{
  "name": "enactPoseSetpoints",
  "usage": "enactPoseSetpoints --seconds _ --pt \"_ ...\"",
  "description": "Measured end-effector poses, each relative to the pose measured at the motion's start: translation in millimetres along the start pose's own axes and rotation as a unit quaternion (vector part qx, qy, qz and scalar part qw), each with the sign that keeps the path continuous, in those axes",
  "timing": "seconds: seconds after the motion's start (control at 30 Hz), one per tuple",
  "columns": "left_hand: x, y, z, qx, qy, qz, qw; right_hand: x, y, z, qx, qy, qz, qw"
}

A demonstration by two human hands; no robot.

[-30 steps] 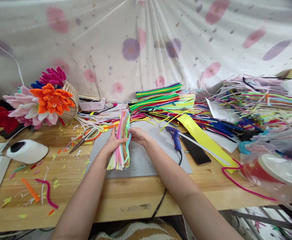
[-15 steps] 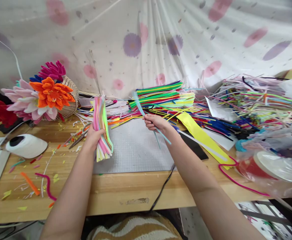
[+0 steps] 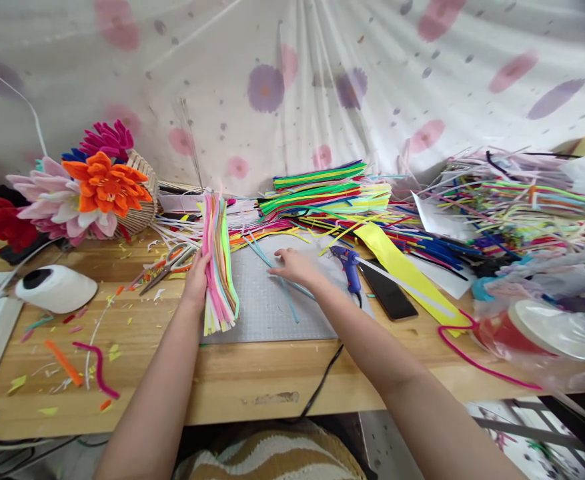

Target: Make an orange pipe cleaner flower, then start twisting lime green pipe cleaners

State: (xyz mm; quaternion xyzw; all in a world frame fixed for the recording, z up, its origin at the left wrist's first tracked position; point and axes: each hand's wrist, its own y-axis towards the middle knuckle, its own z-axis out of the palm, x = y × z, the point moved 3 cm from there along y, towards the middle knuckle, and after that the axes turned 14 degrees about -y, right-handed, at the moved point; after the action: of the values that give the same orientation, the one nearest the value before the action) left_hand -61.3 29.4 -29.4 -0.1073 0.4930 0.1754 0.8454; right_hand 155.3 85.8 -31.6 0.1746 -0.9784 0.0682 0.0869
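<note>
My left hand (image 3: 198,280) is wrapped round the left side of a bundle of pink, brown, yellow and green pipe cleaners (image 3: 218,267), held upright at the left part of the grey cutting mat (image 3: 262,313). Over the middle of the mat is my right hand (image 3: 289,265), its fingers apart and nothing between them. Light blue pipe cleaners (image 3: 290,301) lie on the mat just under and beside it. A blue glue gun (image 3: 351,267) rests at the mat's right side.
Scissors (image 3: 165,270), a white thread cone (image 3: 56,289) and felt flowers (image 3: 112,190) are on the left. Behind the mat lie stacked pipe cleaners (image 3: 317,193). To the right are a black phone (image 3: 389,293), yellow ribbon (image 3: 402,270) and a wrapped spool (image 3: 542,330).
My right hand has let go of the light blue pipe cleaners, which now lie on the mat, and has moved left and slightly down. My left hand has shifted right with the bundle.
</note>
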Motion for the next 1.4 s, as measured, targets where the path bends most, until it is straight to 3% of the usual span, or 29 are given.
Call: enactPoseSetpoints --seconds 0.23,0.33,0.4,0.5,0.57,0.73,0.97,1.2,1.4 --pt "6.5 -5.1 4.0 -0.016 -0.048 -0.078 0.996 6.5 -0.2 9.3 0.008 -0.007 -0.071 0.997" --pt "6.6 -8.2 7.7 0.000 -0.044 -0.092 0.995 11.1 1.3 -2.3 -0.067 0.063 -0.089 0.992" --pt "6.4 -9.7 10.4 0.003 -0.042 -0.091 0.995 22.7 0.9 -9.4 -0.105 0.178 -0.119 0.971" --pt "5.5 -11.2 16.1 0.012 -0.041 -0.088 0.995 49.7 0.5 -11.0 -0.055 0.344 -0.198 0.916" --pt "4.8 -11.8 19.5 0.023 -0.042 -0.089 0.995 64.2 1.1 -8.9 -0.030 0.362 -0.221 0.905" --pt "3.6 -13.5 20.8 0.037 -0.049 -0.090 0.994 72.9 4.5 -3.7 -0.041 0.254 -0.162 0.953" --pt "5.0 -16.1 22.3 0.051 -0.005 -0.066 0.997 74.7 2.9 -1.6 0.001 0.202 -0.099 0.974" --pt "11.1 -11.7 18.4 -0.013 0.091 -0.022 0.996 74.1 1.4 2.8 0.012 0.251 -0.025 0.968" --pt "3.7 -8.6 13.3 -0.040 0.143 0.041 0.988 60.8 7.3 -0.5 0.022 0.374 0.032 0.926"
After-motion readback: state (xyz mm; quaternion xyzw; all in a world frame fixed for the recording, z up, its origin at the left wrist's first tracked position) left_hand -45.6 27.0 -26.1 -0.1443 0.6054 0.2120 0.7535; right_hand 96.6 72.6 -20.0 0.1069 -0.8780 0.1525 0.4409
